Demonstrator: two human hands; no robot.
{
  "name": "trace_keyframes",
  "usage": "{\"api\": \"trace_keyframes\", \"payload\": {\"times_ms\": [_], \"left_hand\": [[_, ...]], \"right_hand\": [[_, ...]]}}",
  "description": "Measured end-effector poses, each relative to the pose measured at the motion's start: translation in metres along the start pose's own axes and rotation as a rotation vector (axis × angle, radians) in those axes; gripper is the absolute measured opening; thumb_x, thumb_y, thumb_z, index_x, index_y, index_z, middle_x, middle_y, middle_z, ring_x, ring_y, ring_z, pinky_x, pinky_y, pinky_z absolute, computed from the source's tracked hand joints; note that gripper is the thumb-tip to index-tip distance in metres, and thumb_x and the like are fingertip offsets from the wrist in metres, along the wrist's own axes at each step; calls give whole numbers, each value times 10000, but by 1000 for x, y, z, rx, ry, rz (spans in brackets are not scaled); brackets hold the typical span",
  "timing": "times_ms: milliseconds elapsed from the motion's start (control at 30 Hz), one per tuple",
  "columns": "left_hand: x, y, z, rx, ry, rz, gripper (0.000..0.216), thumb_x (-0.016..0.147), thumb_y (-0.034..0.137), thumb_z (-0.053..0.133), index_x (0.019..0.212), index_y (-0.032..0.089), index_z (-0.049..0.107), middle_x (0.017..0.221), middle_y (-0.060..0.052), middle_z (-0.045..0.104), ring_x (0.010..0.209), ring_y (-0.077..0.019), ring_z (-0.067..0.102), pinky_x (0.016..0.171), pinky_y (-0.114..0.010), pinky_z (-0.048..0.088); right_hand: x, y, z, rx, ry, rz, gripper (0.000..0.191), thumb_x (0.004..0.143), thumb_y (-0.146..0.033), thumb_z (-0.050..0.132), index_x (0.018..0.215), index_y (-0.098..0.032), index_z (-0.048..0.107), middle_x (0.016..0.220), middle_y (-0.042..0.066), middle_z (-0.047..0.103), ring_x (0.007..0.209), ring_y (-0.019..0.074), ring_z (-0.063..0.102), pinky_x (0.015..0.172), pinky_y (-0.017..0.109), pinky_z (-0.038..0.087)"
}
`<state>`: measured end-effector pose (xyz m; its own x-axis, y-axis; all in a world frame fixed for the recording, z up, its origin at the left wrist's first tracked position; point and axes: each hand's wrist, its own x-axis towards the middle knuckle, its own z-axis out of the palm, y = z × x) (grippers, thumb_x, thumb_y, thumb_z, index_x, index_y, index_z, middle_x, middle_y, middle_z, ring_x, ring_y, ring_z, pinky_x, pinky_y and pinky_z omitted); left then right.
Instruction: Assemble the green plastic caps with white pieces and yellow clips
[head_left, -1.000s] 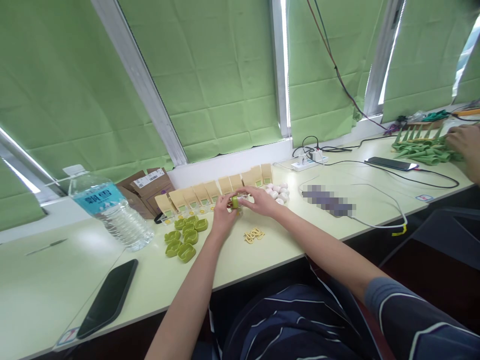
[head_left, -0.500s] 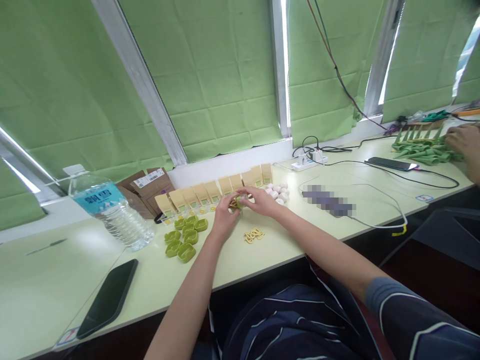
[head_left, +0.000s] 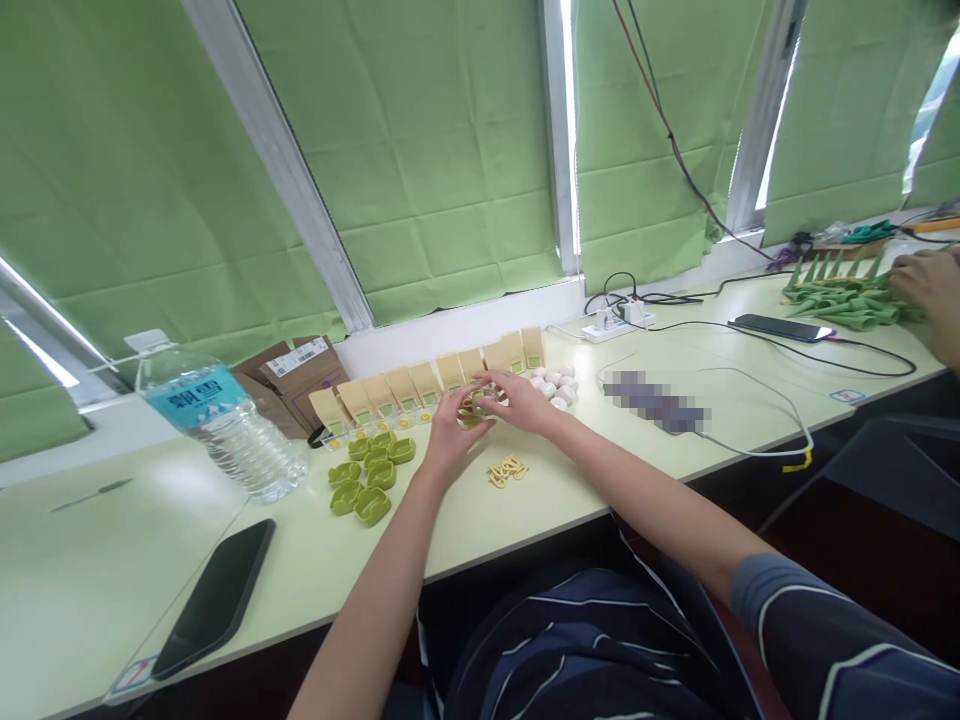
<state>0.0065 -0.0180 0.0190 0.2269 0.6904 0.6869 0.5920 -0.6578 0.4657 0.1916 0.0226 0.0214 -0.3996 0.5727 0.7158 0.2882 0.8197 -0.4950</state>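
My left hand (head_left: 452, 432) and my right hand (head_left: 519, 402) meet above the table, fingers curled round a small green piece (head_left: 471, 404) that looks partly clear. Most of it is hidden by the fingers. Just behind them runs a row of small clear boxes with upright tan card flaps (head_left: 397, 390). Yellow-tan flat loops (head_left: 508, 470) lie in a small heap in front of my right hand. To the left of my left hand sit several olive-green moulded cups (head_left: 373, 506). White and pale pink rounded pieces (head_left: 556, 384) are piled beyond my right hand.
A large water bottle (head_left: 217, 415) and a black phone (head_left: 216, 598) are at the left. Behind stands a brown cardboard box (head_left: 289, 385). Cables, a power strip (head_left: 619, 325) and another phone (head_left: 781, 328) lie right. Another person's hand (head_left: 930, 285) touches green strips (head_left: 847, 300).
My left thumb has stretched further right, below the small green piece. Both hands stay in nearly the same place. The things on the table have not moved.
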Motion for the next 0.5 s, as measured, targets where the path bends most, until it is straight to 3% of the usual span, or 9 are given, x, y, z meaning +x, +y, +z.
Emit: {"api": "trace_keyframes", "payload": {"times_ms": [233, 500], "left_hand": [[-1, 9, 2, 74, 28, 43, 532, 764, 186, 726, 1268, 253, 572, 1128, -76, 598, 952, -189, 606, 847, -355, 531], [-1, 6, 4, 69, 81, 55, 556, 775, 199, 718, 1295, 251, 528, 1187, -75, 535, 913, -153, 629, 851, -341, 541]], "right_hand": [[1, 1, 2, -17, -15, 21, 276, 928, -360, 603, 1148, -196, 638, 1091, 87, 672, 961, 198, 620, 844, 335, 495], [1, -2, -3, 45, 29, 125, 312, 919, -436, 584, 1117, -196, 560, 1048, 70, 668, 885, 177, 618, 789, 313, 488]]}}
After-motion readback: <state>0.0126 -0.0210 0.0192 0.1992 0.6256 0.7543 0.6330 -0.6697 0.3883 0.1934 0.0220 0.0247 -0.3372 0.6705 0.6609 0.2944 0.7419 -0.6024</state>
